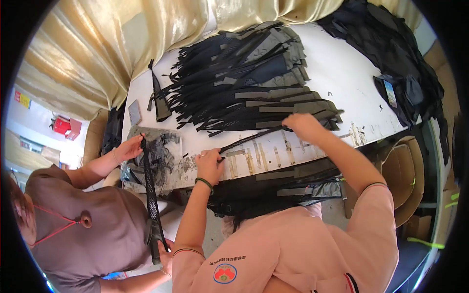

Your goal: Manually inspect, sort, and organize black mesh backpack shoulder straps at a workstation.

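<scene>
A narrow black mesh strip (251, 139) stretches between my hands above the front edge of the white table. At its lower left end, the fingers of my left hand (210, 165) pinch it. My right hand (304, 128) grips the other end, up beside a large pile of black and grey fabric strips (234, 83). More dark strips (273, 188) lie across my lap, below the table edge. To my left, a co-worker's hands (129, 147) hold another black mesh strip (150, 188) upright between them.
The white table (337, 63) has tape marks along its front edge. Scraps lie on a plastic-covered patch (163, 151) at its left, near a phone-like grey slab (135, 112). Black fabric (391, 53) heaps at the right, above an open cardboard box (400, 171). Gold curtains (166, 24) hang behind.
</scene>
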Demonstrator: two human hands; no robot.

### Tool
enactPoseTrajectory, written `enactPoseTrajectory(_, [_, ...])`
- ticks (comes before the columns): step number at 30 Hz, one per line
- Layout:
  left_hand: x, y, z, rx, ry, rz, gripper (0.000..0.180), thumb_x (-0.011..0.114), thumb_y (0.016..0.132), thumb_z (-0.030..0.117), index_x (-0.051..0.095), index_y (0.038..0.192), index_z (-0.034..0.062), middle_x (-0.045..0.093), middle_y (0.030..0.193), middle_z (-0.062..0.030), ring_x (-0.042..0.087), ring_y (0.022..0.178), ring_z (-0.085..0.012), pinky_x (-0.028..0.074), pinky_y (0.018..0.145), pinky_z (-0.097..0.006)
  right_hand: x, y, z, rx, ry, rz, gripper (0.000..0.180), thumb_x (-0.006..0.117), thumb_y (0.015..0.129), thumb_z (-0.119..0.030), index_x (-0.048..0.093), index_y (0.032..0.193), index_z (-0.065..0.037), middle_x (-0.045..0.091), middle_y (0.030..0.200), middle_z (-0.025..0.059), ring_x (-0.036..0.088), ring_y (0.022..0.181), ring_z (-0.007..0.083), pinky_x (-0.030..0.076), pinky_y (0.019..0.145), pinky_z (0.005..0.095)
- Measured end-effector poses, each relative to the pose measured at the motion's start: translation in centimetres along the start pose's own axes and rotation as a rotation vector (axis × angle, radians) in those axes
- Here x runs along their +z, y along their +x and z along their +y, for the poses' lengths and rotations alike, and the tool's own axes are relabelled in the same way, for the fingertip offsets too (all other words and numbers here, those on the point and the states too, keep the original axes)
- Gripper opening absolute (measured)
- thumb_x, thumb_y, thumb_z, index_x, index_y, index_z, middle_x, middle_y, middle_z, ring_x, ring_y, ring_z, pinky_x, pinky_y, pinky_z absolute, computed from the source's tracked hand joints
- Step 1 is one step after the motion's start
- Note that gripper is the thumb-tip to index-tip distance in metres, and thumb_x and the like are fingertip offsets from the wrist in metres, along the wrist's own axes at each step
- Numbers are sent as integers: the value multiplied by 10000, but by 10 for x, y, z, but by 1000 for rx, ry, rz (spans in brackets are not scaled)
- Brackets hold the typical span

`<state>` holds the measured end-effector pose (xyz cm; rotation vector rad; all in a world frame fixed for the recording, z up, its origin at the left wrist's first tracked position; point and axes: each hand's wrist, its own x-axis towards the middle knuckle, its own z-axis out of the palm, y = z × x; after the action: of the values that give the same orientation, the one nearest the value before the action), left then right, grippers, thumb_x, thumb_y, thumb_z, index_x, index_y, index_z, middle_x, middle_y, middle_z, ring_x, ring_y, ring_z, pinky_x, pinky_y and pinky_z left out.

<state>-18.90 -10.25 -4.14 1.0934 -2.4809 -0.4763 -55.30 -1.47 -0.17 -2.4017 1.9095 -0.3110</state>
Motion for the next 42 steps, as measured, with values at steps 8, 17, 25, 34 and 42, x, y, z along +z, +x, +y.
enactPoseTrajectory(8, [-10,60,-58,-222,-558,-336,198,675,747,-5,484,764,47,523,679,21,499,601,-52,410,509,-233,-70,94,12,240,-76,-667,398,759,702,-240,638,1024,-40,654,977,120,615,919,278,474,778,394])
enactPoseTrajectory(17, [-23,74,-64,-487,-809,-549,202,703,762,35,505,735,65,621,664,-38,508,535,-68,385,485,-217,33,24,-95,-177,-19,116,871,638,742,-514,333,1370,6,318,1443,159,234,1366,311,171,1102,492])
enactPoseTrajectory(25, [-33,79,-63,-512,-743,-573,207,738,764,125,533,751,99,529,630,46,435,530,-49,328,476,-220,32,-7,-44,503,-131,61,871,524,826,-546,222,1434,-1,203,1504,167,153,1409,273,112,1126,474])
enactPoseTrajectory(34, [-34,63,-80,-556,-947,-485,199,698,798,106,508,740,89,567,697,14,471,578,-76,322,509,-207,51,9,-112,174,108,119,856,552,818,-517,251,1410,23,222,1491,173,175,1398,289,104,1129,469])
enactPoseTrajectory(42, [-29,61,-83,-684,-1159,-429,122,642,841,94,527,809,65,637,847,-45,624,844,-145,478,769,-278,59,53,-152,-74,224,200,605,666,786,-224,431,1302,-13,407,1378,159,305,1335,314,205,1103,473])
